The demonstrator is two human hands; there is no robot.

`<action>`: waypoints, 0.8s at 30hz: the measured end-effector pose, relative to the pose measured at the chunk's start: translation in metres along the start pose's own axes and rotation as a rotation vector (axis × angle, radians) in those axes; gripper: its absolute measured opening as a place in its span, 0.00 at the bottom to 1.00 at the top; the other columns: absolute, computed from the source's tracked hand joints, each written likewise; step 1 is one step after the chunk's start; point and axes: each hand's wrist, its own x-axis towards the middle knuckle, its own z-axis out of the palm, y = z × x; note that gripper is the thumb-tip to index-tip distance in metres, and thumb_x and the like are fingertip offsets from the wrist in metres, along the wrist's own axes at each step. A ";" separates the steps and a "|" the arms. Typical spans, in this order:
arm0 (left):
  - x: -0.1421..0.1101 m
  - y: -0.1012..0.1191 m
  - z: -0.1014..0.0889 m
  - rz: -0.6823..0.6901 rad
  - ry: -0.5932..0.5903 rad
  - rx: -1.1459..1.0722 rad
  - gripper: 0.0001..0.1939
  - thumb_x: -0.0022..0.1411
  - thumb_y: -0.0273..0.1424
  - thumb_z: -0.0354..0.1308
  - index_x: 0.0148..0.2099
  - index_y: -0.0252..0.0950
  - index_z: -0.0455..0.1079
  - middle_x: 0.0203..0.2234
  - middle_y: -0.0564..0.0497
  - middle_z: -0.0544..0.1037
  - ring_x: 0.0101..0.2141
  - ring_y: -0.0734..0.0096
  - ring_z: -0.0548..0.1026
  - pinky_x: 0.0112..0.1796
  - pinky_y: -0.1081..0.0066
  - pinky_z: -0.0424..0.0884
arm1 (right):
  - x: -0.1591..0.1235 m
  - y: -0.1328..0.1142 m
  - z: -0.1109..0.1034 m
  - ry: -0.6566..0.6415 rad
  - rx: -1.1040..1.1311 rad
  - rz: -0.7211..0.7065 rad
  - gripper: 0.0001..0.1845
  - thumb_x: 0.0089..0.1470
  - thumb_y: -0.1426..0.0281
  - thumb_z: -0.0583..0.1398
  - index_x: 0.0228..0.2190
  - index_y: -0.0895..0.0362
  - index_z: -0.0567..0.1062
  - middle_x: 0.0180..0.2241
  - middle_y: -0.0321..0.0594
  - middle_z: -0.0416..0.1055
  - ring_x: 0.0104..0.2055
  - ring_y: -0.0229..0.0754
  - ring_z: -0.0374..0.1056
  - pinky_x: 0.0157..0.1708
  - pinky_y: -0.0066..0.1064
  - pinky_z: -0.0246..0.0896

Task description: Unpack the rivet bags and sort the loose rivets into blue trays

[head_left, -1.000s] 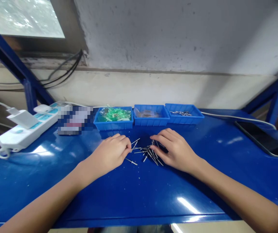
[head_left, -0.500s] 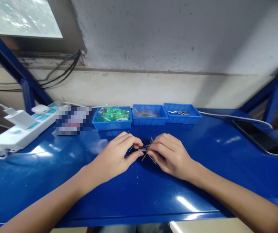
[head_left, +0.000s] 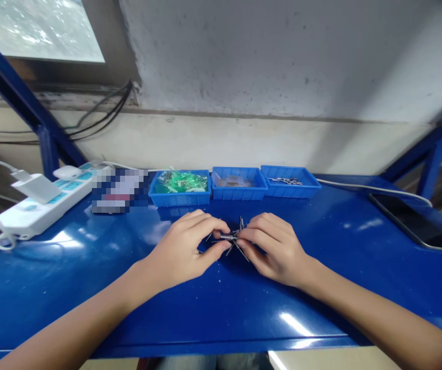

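A small silvery metal pin (head_left: pixel 227 237) with a thicker section lies crosswise between my hands, over a loose pile of similar thin metal pins (head_left: pixel 240 252) on the blue tabletop. My right hand (head_left: pixel 273 246) pinches the pin's right end between thumb and fingertips. On the other side, my left hand (head_left: pixel 190 241) has its thumb and index finger curved around the left end, with a small gap showing between the fingertips. Whether the left thumb touches the pin is hard to make out. Part of the pile is hidden by my fingers.
Behind my hands stand three blue bins: one with green plastic bags (head_left: pixel 182 199), one with a clear bag (head_left: pixel 240 193), one with metal pins (head_left: pixel 292 190). A white power strip (head_left: pixel 32 221) lies left, a dark phone (head_left: pixel 413 221) right. A blurred-out item (head_left: pixel 118 192) is beside the bins.
My hands stay almost in place around the pin, with only slight finger movement. The whole view has shifted a little.
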 end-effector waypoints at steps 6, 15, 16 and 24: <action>0.000 -0.001 -0.002 0.018 -0.008 0.021 0.06 0.63 0.29 0.52 0.35 0.35 0.69 0.29 0.51 0.75 0.31 0.70 0.70 0.37 0.67 0.65 | 0.001 0.000 0.000 0.036 0.023 -0.002 0.09 0.52 0.73 0.60 0.38 0.60 0.70 0.30 0.42 0.71 0.32 0.40 0.65 0.30 0.33 0.60; -0.002 0.001 -0.003 0.039 0.025 -0.007 0.06 0.62 0.31 0.54 0.41 0.35 0.69 0.32 0.50 0.76 0.35 0.69 0.70 0.39 0.67 0.66 | -0.001 -0.001 0.001 0.046 0.015 -0.019 0.05 0.52 0.75 0.59 0.34 0.58 0.70 0.28 0.40 0.70 0.31 0.40 0.66 0.30 0.33 0.60; -0.002 0.001 -0.003 0.057 0.052 -0.015 0.06 0.62 0.30 0.55 0.41 0.36 0.69 0.33 0.50 0.76 0.35 0.69 0.70 0.40 0.67 0.66 | -0.001 -0.001 0.000 0.044 0.015 -0.019 0.05 0.52 0.75 0.59 0.34 0.58 0.70 0.28 0.40 0.71 0.31 0.40 0.66 0.30 0.33 0.61; 0.000 0.003 -0.003 0.085 0.058 -0.026 0.07 0.64 0.27 0.51 0.35 0.34 0.69 0.29 0.50 0.74 0.33 0.70 0.69 0.38 0.68 0.65 | -0.003 -0.003 0.003 0.082 0.027 -0.042 0.12 0.50 0.75 0.61 0.39 0.58 0.70 0.30 0.42 0.71 0.32 0.40 0.66 0.31 0.33 0.62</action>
